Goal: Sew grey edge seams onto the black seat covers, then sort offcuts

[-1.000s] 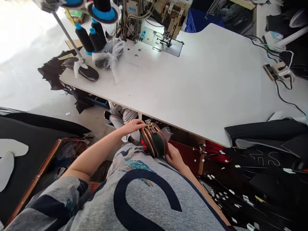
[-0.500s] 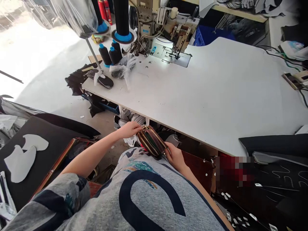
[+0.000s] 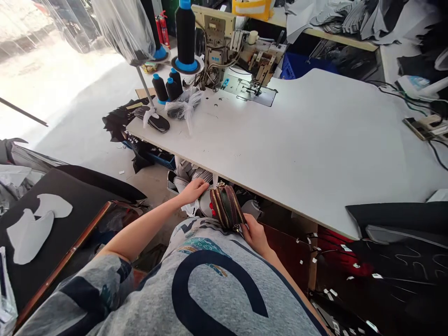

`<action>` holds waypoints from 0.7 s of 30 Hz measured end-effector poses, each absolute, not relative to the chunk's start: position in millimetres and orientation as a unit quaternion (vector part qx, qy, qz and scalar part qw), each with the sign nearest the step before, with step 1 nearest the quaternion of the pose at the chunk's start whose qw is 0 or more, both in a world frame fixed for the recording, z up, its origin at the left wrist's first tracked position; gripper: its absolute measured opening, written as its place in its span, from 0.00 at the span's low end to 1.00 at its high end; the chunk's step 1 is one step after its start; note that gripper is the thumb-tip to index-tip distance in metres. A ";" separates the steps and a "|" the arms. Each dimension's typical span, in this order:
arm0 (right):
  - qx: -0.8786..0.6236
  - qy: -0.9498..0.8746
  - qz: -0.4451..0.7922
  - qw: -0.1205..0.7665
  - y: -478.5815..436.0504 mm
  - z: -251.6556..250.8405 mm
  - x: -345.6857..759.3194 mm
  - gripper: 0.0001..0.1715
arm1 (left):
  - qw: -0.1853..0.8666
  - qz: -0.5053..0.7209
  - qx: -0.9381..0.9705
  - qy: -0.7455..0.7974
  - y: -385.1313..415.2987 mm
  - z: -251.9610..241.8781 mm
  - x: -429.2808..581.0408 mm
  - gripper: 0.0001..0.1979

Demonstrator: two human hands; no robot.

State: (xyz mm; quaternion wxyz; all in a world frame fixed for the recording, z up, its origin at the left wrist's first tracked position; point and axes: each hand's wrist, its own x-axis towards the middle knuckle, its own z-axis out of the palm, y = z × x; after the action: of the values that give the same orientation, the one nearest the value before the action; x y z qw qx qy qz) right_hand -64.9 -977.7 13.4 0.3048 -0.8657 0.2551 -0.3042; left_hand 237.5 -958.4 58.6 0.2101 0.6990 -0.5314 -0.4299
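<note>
Lying at the far left, a black board (image 3: pixel 70 210) carries two pale cut-out pieces (image 3: pixel 31 231). Next to it, the person's bare left forearm runs up from a grey printed shirt (image 3: pixel 210 289) toward the near edge of the white table (image 3: pixel 315 140). The left hand (image 3: pixel 194 190) hangs there with its fingers loosely stretched out and closed around nothing. It is over a stack of grey-white pieces (image 3: pixel 191 172) stowed under the tabletop, and its fingertips are just beside the top of the zip pouch (image 3: pixel 227 207); whether they touch it cannot be told.

The zip pouch is small and rounded, in dark red and green with gold zippers. It stands on edge against the person's front, below the table edge and between the two hands. The right hand (image 3: pixel 255 233) grips its lower right end, fingers curled against the side.

Farther back on the table, toward its left end, stand small black thread spools (image 3: pixel 168 86) on blue bases, a crumpled plastic bag (image 3: pixel 185 105) and a flat dark piece (image 3: pixel 157 122). A tall black thread cone (image 3: pixel 185 32) rises behind them. To the right of the cone sits the sewing machine (image 3: pixel 241 51), with a blue crate (image 3: pixel 297 65) behind the table. At the far right a power strip (image 3: pixel 423 127) rests near the table's edge, and folded black material (image 3: pixel 395 217) lies on the near corner.
</note>
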 end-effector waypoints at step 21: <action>-0.879 0.219 -0.287 0.311 -984.4 14.1 -68.2 0.12 | 0.121 -0.449 0.664 -0.585 -971.7 74.8 239.1 0.14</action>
State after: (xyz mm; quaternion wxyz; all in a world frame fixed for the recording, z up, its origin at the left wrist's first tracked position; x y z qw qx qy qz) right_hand -68.2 -984.4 14.1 0.3112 -0.8790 0.2189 -0.2873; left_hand 239.1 -971.7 74.8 0.1214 0.6642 -0.5851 -0.4491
